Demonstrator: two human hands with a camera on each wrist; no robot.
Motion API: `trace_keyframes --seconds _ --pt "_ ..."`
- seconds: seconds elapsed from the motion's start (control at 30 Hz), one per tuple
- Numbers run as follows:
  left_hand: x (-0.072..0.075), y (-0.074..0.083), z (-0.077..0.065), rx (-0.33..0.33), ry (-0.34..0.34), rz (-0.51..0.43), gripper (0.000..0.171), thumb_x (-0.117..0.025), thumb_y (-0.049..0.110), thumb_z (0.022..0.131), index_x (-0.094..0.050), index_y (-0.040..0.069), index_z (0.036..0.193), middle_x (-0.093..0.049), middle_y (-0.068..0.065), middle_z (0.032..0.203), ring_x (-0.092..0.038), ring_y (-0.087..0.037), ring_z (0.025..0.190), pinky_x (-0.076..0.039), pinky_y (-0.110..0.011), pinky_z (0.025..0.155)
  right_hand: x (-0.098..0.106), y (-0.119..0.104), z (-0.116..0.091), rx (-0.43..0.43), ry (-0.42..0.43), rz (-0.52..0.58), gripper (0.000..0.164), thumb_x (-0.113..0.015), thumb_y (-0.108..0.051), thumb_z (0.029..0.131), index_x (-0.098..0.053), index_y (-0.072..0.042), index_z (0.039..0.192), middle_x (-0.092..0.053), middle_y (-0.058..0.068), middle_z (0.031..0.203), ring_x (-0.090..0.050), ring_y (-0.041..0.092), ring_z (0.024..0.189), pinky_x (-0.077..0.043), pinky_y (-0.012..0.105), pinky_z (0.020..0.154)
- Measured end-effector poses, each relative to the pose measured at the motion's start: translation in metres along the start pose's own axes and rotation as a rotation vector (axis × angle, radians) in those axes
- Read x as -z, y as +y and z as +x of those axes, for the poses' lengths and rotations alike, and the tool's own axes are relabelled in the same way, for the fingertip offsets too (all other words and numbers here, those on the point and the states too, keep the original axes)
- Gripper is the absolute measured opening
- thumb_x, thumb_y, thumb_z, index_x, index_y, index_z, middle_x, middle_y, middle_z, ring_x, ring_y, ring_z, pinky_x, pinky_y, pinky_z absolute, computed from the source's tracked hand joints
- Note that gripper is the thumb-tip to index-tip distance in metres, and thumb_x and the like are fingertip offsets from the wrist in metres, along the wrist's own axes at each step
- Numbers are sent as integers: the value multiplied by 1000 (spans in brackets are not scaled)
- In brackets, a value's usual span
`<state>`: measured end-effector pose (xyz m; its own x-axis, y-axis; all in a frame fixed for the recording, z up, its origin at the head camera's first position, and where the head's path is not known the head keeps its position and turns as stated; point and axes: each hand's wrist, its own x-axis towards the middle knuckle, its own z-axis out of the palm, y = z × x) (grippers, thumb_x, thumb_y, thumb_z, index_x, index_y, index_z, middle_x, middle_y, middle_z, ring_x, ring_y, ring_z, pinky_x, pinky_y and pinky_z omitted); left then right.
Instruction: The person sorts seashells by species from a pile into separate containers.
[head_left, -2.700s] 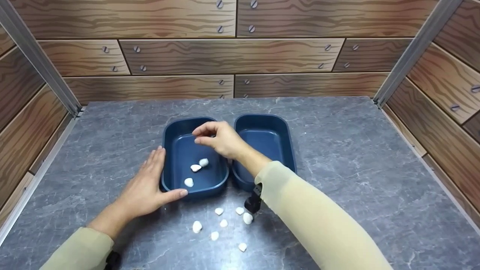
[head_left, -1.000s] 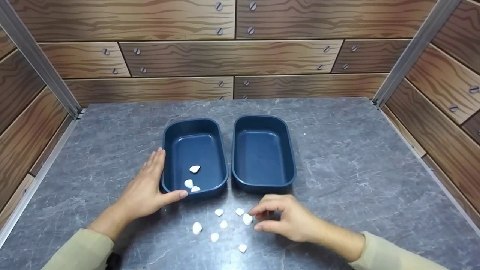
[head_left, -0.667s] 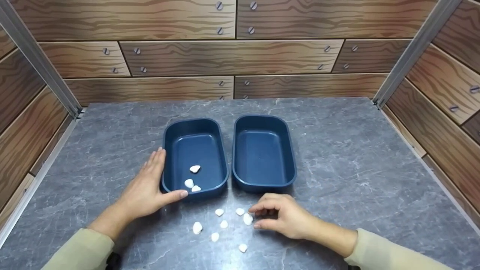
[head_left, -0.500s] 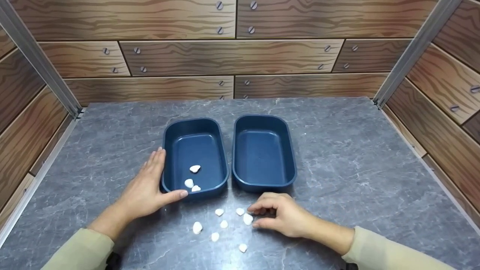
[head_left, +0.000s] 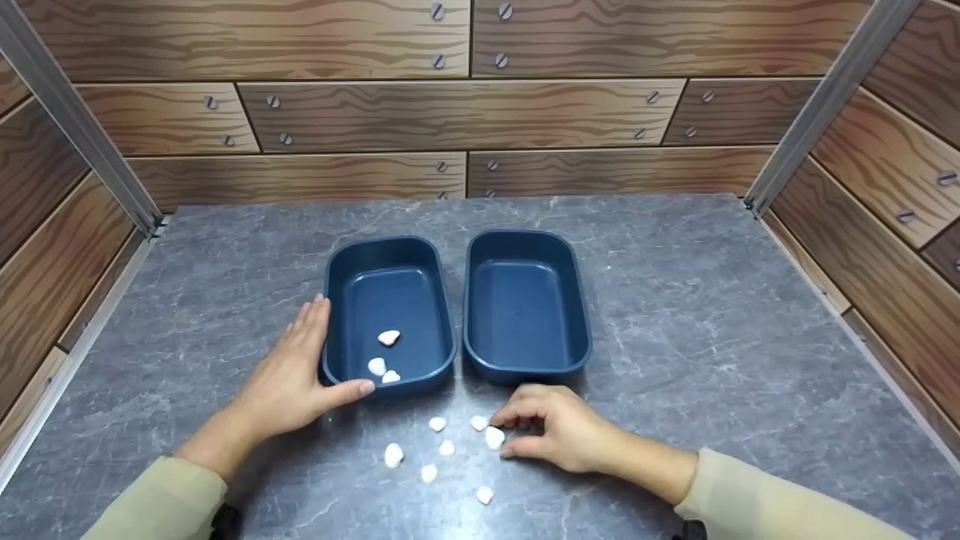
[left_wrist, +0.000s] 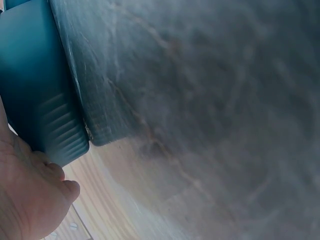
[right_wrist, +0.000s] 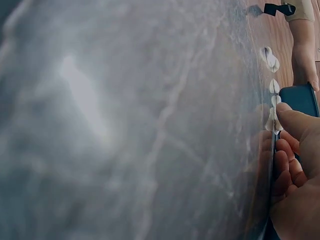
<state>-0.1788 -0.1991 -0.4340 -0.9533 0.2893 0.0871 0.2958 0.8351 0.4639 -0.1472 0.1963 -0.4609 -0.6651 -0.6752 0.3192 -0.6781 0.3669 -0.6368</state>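
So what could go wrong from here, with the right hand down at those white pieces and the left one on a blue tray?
The larger white piece by the right hand has a smaller piece close beside it, which might get knocked away.
The left hand lies against the left tray; a firm push could slide it into the right tray, which stands close beside it.

The left hand [head_left: 289, 382] has its thumb stuck out wide from its fingers. The right hand [head_left: 562, 431] bends its fingers, fingertip and thumb tip close but apart.
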Motion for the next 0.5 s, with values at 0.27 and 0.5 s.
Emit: trace_keyframes --seconds 0.27,0.5 --pt "-1 -1 1 -10 2 -3 129 -74 73 86 -7 0 169 -7 -19 176 -7 -40 162 -14 -60 129 0 -1 1 -44 -39 -44 29 -90 -28 86 -84 -20 112 -71 -6 96 -63 8 84 -53 23 74" --pt "-1 -2 0 -2 -4 3 130 -73 75 86 -6 1 169 -6 -19 177 -6 -40 162 -13 -60 129 0 -2 2 -66 -52 -55 29 -90 -28 86 -84 -19 113 -71 -7 97 -62 6 85 -53 23 75"
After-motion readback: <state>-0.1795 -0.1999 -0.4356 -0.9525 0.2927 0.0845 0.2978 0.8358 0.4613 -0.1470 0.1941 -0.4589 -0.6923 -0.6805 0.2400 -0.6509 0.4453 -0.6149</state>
